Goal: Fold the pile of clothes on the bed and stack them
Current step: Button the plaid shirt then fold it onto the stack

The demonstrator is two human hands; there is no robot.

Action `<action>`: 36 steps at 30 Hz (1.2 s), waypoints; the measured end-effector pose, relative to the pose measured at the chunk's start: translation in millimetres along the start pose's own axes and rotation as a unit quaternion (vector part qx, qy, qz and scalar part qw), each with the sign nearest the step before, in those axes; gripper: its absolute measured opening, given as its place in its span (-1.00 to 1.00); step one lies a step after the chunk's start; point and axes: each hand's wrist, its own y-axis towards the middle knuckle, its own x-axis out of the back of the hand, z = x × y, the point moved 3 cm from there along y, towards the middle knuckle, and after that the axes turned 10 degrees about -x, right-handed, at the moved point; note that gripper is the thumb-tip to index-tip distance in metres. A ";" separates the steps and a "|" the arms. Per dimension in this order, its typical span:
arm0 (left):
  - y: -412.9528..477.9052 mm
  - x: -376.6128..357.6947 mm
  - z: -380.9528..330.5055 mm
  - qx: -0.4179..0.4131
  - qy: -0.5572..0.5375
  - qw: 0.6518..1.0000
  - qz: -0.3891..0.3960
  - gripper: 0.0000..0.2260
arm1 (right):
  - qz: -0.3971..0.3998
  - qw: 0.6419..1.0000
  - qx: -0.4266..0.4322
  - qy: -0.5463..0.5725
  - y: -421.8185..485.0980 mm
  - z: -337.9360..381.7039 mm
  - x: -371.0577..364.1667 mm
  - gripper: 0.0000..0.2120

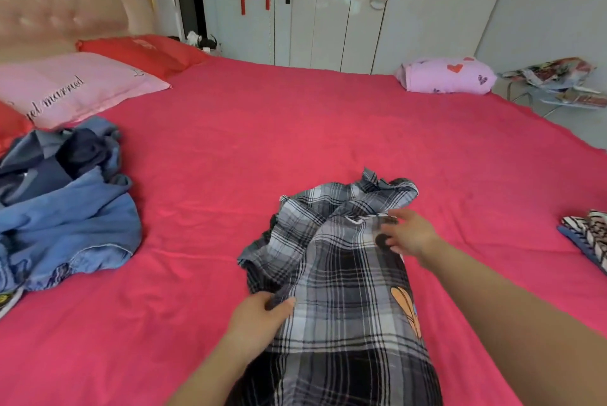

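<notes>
Garment lies lengthwise ahead, left hand pinching its near edge, right hand farther up, grip too blurred to tell.

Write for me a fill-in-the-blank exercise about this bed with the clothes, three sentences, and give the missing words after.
1. The left hand grips the plaid garment with its ____ on top of the cloth.
2. The pile of blue clothes lies on the person's ____ side.
3. The lilac bundle at the far edge of the bed is printed with ____.
Missing words: thumb; left; hearts.
</notes>
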 end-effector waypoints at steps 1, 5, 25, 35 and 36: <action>3.6 -2.6 0.2 -0.017 0.015 1.000 -0.005 -0.83 | -0.021 1.000 0.004 0.007 16.2 4.3 3.9 -0.55; 9.3 -2.7 6.3 -0.023 0.016 0.999 -0.033 -0.82 | -0.044 0.998 0.004 0.033 67.1 20.7 3.1 -0.49; -20.2 12.7 11.8 -0.169 0.179 0.948 -0.202 -0.49 | -0.050 0.884 0.274 -0.376 42.6 51.5 -70.3 -0.60; 15.6 -29.0 26.8 -0.082 0.415 0.901 0.099 -0.35 | -0.042 0.863 0.157 -0.479 27.6 -24.6 -82.5 -0.48; 15.8 -28.4 23.6 -0.079 0.415 0.901 0.100 -0.41 | -0.049 0.863 0.154 -0.479 26.6 -22.0 -81.7 -0.48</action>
